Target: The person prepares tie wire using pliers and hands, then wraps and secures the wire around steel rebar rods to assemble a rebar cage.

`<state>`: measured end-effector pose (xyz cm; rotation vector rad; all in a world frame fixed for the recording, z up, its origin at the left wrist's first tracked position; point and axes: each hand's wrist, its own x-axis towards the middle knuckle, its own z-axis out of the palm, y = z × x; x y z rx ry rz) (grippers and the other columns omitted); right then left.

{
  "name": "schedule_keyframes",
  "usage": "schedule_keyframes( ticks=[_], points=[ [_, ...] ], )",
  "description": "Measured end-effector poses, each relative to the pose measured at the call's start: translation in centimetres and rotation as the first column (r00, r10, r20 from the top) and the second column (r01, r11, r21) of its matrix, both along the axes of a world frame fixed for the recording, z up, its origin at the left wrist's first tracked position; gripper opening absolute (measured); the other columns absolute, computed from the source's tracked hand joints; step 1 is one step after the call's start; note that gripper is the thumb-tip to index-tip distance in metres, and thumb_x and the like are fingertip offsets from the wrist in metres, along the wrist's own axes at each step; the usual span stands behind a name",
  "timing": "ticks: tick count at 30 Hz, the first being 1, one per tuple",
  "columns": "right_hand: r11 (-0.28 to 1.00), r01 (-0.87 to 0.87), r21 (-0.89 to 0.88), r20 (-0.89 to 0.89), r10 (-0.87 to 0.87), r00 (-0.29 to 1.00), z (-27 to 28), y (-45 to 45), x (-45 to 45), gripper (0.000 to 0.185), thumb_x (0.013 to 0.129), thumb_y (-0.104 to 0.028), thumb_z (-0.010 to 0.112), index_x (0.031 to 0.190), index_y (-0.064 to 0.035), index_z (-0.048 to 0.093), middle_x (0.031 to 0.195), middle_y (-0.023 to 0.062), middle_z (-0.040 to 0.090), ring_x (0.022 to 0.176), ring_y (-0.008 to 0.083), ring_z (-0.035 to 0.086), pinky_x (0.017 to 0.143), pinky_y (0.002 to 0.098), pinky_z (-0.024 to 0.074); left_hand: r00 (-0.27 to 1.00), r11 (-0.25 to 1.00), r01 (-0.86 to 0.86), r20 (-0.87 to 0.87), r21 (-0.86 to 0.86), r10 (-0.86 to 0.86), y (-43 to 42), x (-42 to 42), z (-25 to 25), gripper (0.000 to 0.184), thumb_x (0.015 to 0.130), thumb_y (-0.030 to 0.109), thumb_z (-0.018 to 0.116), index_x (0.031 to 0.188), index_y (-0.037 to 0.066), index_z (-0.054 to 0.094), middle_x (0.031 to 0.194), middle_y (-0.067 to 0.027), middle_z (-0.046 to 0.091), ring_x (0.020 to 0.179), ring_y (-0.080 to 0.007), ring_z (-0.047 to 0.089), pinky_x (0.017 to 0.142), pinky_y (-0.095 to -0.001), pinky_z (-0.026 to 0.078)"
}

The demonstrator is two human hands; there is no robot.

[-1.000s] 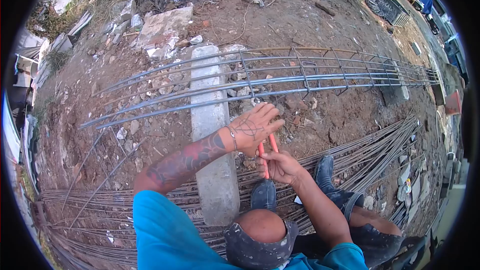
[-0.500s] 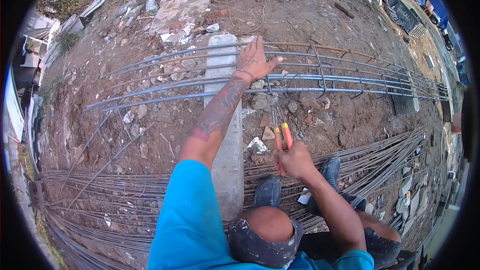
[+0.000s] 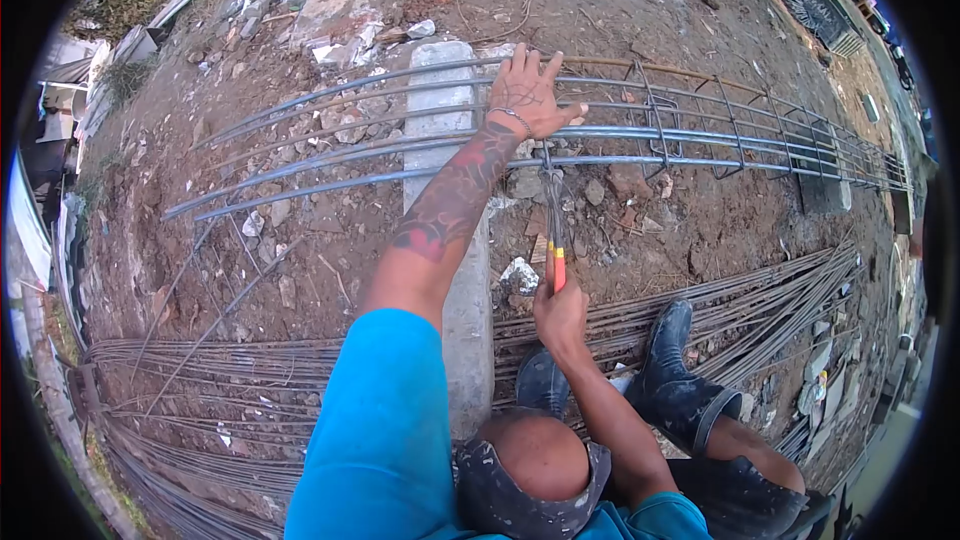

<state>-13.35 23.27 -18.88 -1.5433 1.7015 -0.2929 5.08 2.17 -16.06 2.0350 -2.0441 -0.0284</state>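
Head view is showing, at the left, a spread of thin rusty steel rods (image 3: pixel 220 352) lying along the muddy ground. To their right, a long grey concrete post (image 3: pixel 466 305) is running beneath the bar ends of a long blue-grey and rusty steel rebar cage (image 3: pixel 690 134). Over the post's right edge, the left hand (image 3: pixel 527 95) is resting palm down across the cage's upper bars, its fingers spread open; whether they are pressing on a bar, I cannot tell. Just below, the right hand (image 3: pixel 561 315) is closing firmly around the red-and-yellow handles of steel pincers (image 3: pixel 556 230), which are pointing away from the body, their tip meeting the cage's lowest bar; whether the jaws are gripping anything, I cannot tell. Farther right, a grey block (image 3: pixel 826 192) is sitting under the cage.
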Motion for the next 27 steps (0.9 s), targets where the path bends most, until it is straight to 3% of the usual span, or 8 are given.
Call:
schedule_keyframes(
  ticks=[7,13,15,16,17,19,26,27],
  points=[
    [0.998,0.028,-0.065,0.024,-0.026,0.999,-0.6,0.2,0.2,0.027,0.084,-0.018,0.057,0.101,0.0026,0.056,0.075,0.0276,0.062,0.075,0.0462,0.060,0.069,0.0525,0.0463,0.997,0.994,0.016,-0.073,0.110,-0.008,0.0,-0.1,1.1,0.087,0.073,0.068,0.053,0.139,0.013,0.038,0.142,-0.0199,0.031,0.136,-0.0348,0.022,0.107,-0.0469,0.022],
    [0.976,-0.206,-0.064,-0.216,0.188,0.958,2.7,-1.5,-2.6,0.035,0.084,-0.016,0.054,0.108,0.0090,0.049,0.074,0.0306,0.061,0.074,0.0469,0.061,0.070,0.0547,0.0476,0.985,0.961,0.155,0.106,-0.228,-0.134,0.7,-1.2,1.1,0.095,0.074,0.070,0.052,0.143,0.009,0.029,0.145,-0.0223,0.025,0.137,-0.0364,0.016,0.110,-0.0510,0.011],
    [0.931,-0.357,-0.073,-0.386,0.304,0.871,4.1,-3.2,-4.6,0.032,0.084,-0.015,0.054,0.106,0.0074,0.048,0.072,0.0281,0.062,0.071,0.0438,0.063,0.066,0.0532,0.0493,0.846,0.845,0.509,-0.085,-0.163,-0.527,3.6,-5.0,5.9,0.093,0.071,0.064,0.061,0.137,0.004,0.038,0.142,-0.0241,0.031,0.132,-0.0355,0.030,0.108,-0.0459,0.024],
    [0.897,-0.430,-0.097,-0.456,0.344,0.821,5.0,-4.0,-5.3,0.023,0.085,-0.013,0.053,0.099,0.0051,0.051,0.074,0.0255,0.064,0.071,0.0404,0.065,0.063,0.0493,0.0517,0.723,0.731,0.671,-0.322,0.122,-0.611,4.8,-6.8,8.2,0.091,0.069,0.062,0.065,0.135,0.003,0.041,0.135,-0.0233,0.040,0.126,-0.0343,0.039,0.104,-0.0432,0.030],
    [0.882,-0.465,-0.076,-0.501,0.370,0.783,6.7,-4.8,-5.5,0.021,0.085,-0.013,0.053,0.097,0.0043,0.051,0.075,0.0241,0.064,0.071,0.0390,0.065,0.062,0.0466,0.0527,0.591,0.499,0.801,-0.562,0.330,-0.579,5.7,-8.1,9.5,0.090,0.068,0.059,0.068,0.132,0.002,0.043,0.129,-0.0225,0.049,0.120,-0.0331,0.048,0.100,-0.0406,0.037],
    [0.860,-0.505,-0.076,-0.555,0.385,0.738,8.9,-5.6,-5.8,0.020,0.086,-0.013,0.053,0.096,0.0036,0.052,0.075,0.0226,0.065,0.071,0.0376,0.066,0.061,0.0440,0.0538,0.650,0.343,0.749,-0.528,0.567,-0.547,6.9,-9.5,7.4,0.083,0.067,0.058,0.069,0.128,0.006,0.049,0.108,-0.0184,0.062,0.105,-0.0328,0.058,0.092,-0.0386,0.044],
    [0.822,-0.570,0.002,-0.629,0.444,0.638,11.7,-5.8,-5.4,0.022,0.086,-0.018,0.057,0.096,0.0006,0.054,0.084,0.0201,0.066,0.081,0.0316,0.068,0.067,0.0375,0.0551,0.722,0.599,0.655,-0.148,0.460,-0.676,10.2,-8.9,4.3,0.038,0.068,0.041,0.069,0.089,0.009,0.065,0.088,-0.0089,0.066,0.087,-0.0289,0.063,0.076,-0.0386,0.050],
    [0.802,-0.596,0.039,-0.600,0.496,0.628,12.3,-5.5,-5.5,0.025,0.086,-0.019,0.058,0.100,0.0013,0.053,0.087,0.0205,0.066,0.084,0.0300,0.068,0.069,0.0358,0.0551,0.696,0.657,0.714,-0.140,0.243,-0.704,10.4,-8.4,2.2,0.031,0.068,0.036,0.068,0.080,0.009,0.062,0.081,-0.0068,0.064,0.081,-0.0268,0.063,0.071,-0.0378,0.049]
  ],
)
